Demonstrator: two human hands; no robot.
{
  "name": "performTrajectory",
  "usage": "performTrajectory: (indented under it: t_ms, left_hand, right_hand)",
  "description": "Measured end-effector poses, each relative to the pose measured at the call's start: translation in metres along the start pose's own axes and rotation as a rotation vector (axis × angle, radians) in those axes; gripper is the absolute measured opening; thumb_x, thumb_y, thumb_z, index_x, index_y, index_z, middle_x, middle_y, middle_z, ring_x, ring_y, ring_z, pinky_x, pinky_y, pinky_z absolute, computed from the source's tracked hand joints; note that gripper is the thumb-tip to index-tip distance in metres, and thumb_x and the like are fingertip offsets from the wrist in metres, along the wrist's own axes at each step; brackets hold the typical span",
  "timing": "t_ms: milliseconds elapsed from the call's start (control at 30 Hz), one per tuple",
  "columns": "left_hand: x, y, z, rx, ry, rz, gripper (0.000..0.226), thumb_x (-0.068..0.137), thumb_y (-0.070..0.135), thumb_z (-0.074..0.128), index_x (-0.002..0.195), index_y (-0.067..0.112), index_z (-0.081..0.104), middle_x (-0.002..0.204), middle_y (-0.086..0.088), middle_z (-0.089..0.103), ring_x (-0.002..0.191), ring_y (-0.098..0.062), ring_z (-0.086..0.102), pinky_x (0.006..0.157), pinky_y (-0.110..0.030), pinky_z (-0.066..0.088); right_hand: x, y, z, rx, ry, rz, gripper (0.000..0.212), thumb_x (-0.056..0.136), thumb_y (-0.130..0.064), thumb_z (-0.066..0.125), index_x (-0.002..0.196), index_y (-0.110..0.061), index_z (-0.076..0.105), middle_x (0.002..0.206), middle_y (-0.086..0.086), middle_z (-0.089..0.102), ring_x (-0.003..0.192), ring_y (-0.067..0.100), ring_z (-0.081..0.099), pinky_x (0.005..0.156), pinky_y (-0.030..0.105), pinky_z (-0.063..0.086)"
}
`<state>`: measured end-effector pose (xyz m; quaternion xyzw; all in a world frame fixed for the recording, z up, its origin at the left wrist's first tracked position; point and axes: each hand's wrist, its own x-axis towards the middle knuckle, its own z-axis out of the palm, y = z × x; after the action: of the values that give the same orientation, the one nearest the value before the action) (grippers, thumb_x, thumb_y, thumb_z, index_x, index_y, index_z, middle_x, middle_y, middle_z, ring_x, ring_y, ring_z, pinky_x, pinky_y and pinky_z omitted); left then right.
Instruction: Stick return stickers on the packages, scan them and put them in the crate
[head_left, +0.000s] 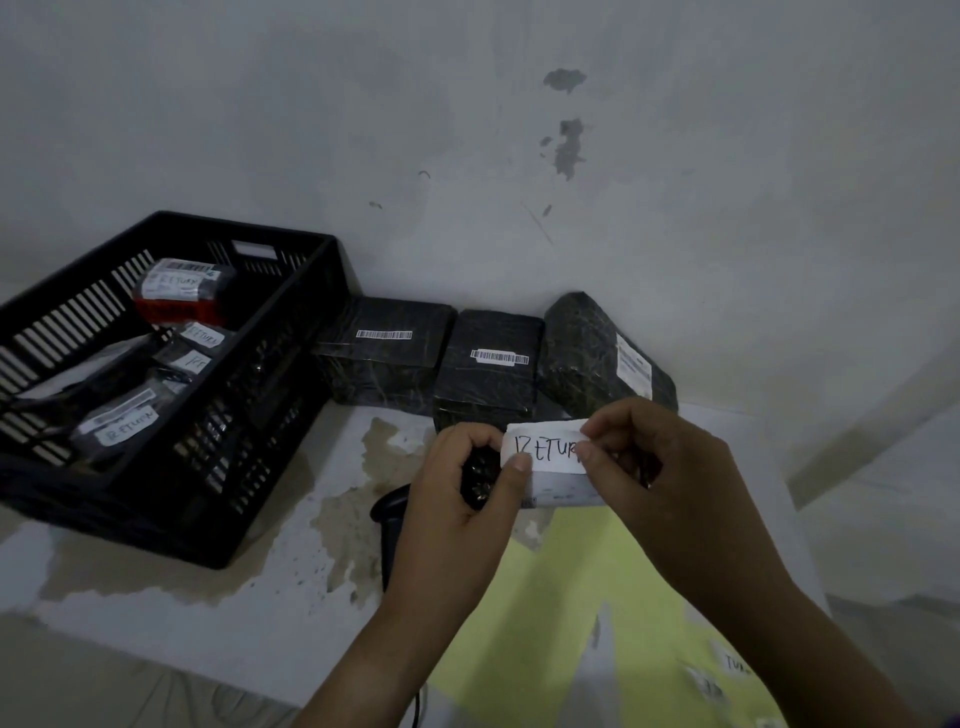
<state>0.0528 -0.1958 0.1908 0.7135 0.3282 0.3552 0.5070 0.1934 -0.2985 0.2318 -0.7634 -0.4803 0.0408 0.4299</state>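
Note:
My left hand (467, 483) grips a small black-wrapped package (480, 480) above the table. Its thumb presses the left end of a white sticker (545, 449) marked RETURN. My right hand (660, 467) pinches the right end of that sticker over the package, whose white shipping label (563, 491) shows just below. A black slatted crate (249, 405) at the left holds several packages with RETURN stickers. Three black-wrapped packages (387, 353), (488, 369), (597, 353) with barcode labels stand against the wall. A black scanner (389, 519) lies under my left wrist.
A yellow-green backing sheet (571, 623) lies near the front edge with more stickers (737, 665) at its right. The white tabletop (291, 587) is stained and worn. A grey wall (467, 156) closes the back.

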Motion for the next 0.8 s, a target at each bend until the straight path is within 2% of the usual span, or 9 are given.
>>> performTrajectory:
  t_ms: [133,300,367,433,500,567,633,733,800]
  left_hand:
    - [0.004,0.004,0.004,-0.047,0.023,-0.036,0.016,0.092,0.026,0.073,0.101,0.03,0.059,0.097,0.024,0.061,0.087,0.002,0.06,0.07,-0.01,0.045]
    - [0.007,0.004,0.007,-0.065,0.028,-0.005,0.017,0.097,0.021,0.068,0.1,0.032,0.056,0.096,0.026,0.061,0.086,0.001,0.06,0.069,-0.014,0.049]
    - [0.009,0.003,0.007,-0.103,0.014,-0.029,0.021,0.098,0.017,0.066,0.103,0.033,0.054,0.099,0.03,0.062,0.091,0.001,0.063,0.072,-0.022,0.056]
    - [0.011,0.002,0.007,-0.121,-0.01,-0.032,0.024,0.099,0.015,0.065,0.106,0.034,0.053,0.1,0.03,0.062,0.092,0.0,0.063,0.073,-0.024,0.056]
    - [0.013,0.001,0.005,-0.117,-0.036,-0.024,0.026,0.099,0.014,0.063,0.109,0.035,0.052,0.1,0.03,0.061,0.091,-0.001,0.063,0.072,-0.023,0.055]
    - [0.014,-0.001,0.002,-0.125,-0.058,-0.042,0.028,0.1,0.014,0.063,0.112,0.037,0.052,0.1,0.029,0.061,0.09,-0.003,0.063,0.073,-0.024,0.056]
    - [0.015,-0.004,-0.002,-0.144,-0.065,-0.062,0.032,0.099,0.014,0.063,0.114,0.04,0.051,0.101,0.026,0.063,0.089,-0.002,0.064,0.072,-0.021,0.055]
    - [0.016,-0.007,-0.004,-0.147,-0.062,-0.071,0.04,0.099,0.015,0.065,0.117,0.048,0.049,0.108,0.018,0.065,0.095,-0.002,0.065,0.075,-0.019,0.054]
    - [0.016,-0.006,-0.004,-0.131,-0.061,-0.072,0.046,0.099,0.015,0.065,0.123,0.049,0.046,0.109,0.018,0.066,0.096,-0.001,0.066,0.075,-0.018,0.055]
  right_hand:
    - [0.003,0.005,-0.002,-0.024,0.016,0.002,0.014,0.086,-0.019,0.072,0.088,-0.031,0.065,0.075,-0.02,0.066,0.076,-0.003,0.062,0.054,0.008,0.043]
    - [0.006,0.01,-0.003,-0.12,0.048,-0.059,0.014,0.083,-0.024,0.075,0.092,-0.03,0.065,0.077,-0.022,0.064,0.074,0.004,0.063,0.056,0.012,0.047]
    - [0.007,0.014,0.001,-0.216,0.087,-0.117,0.022,0.081,-0.026,0.077,0.1,-0.026,0.066,0.083,-0.02,0.062,0.073,0.005,0.058,0.063,0.019,0.05]
    - [0.006,0.019,0.007,-0.242,0.139,-0.132,0.029,0.082,-0.028,0.078,0.108,-0.024,0.064,0.091,-0.018,0.061,0.081,0.008,0.056,0.072,0.03,0.051]
    - [0.006,0.022,0.012,-0.205,0.185,-0.105,0.036,0.082,-0.031,0.077,0.114,-0.023,0.061,0.104,-0.014,0.06,0.094,0.009,0.054,0.081,0.031,0.05]
    - [0.006,0.025,0.015,-0.1,0.223,-0.006,0.05,0.08,-0.031,0.078,0.123,-0.024,0.053,0.119,-0.012,0.053,0.104,0.008,0.052,0.087,0.019,0.046]
    - [0.007,0.027,0.017,0.109,0.188,0.157,0.063,0.08,-0.029,0.078,0.132,-0.031,0.044,0.126,-0.016,0.049,0.109,0.002,0.053,0.086,0.009,0.046]
    - [0.007,0.03,0.021,0.466,0.014,0.36,0.068,0.083,-0.02,0.076,0.138,-0.037,0.04,0.129,-0.018,0.055,0.11,0.004,0.061,0.083,0.02,0.056]
    - [0.007,0.026,0.024,0.592,-0.009,0.41,0.068,0.082,-0.02,0.077,0.138,-0.038,0.043,0.122,-0.018,0.061,0.102,0.0,0.065,0.075,0.019,0.056]
